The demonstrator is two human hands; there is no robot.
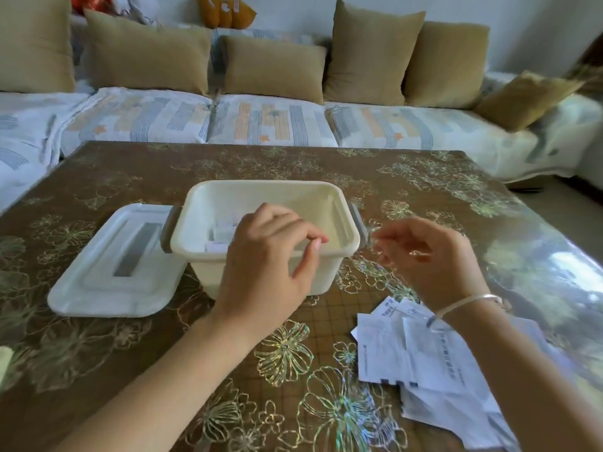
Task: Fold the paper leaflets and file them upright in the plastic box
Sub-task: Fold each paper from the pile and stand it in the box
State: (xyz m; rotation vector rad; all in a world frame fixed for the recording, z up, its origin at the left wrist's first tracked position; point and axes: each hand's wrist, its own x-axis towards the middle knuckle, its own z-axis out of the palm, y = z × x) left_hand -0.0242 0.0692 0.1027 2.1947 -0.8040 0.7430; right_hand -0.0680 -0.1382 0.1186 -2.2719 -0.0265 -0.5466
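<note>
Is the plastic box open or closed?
Open. The cream rectangular plastic box is uncovered; its white plastic lid lies flat beside it.

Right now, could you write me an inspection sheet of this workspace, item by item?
Surface: glossy brown table cover with a flower pattern, glare at the right.
Job's things: cream plastic box with grey latches, open; a few folded white leaflets inside, how they stand unclear; a loose pile of unfolded white paper leaflets on the table, near right.
Clutter: white plastic lid lying flat, left of the box.
Hands: left hand over the box's near rim, fingers loosely curled, holding nothing; right hand raised right of the box, relaxed, empty, thin silver bracelet at the wrist.
Cables: nothing seen.
Surroundings: sofa with a striped cover and tan cushions behind the table.
</note>
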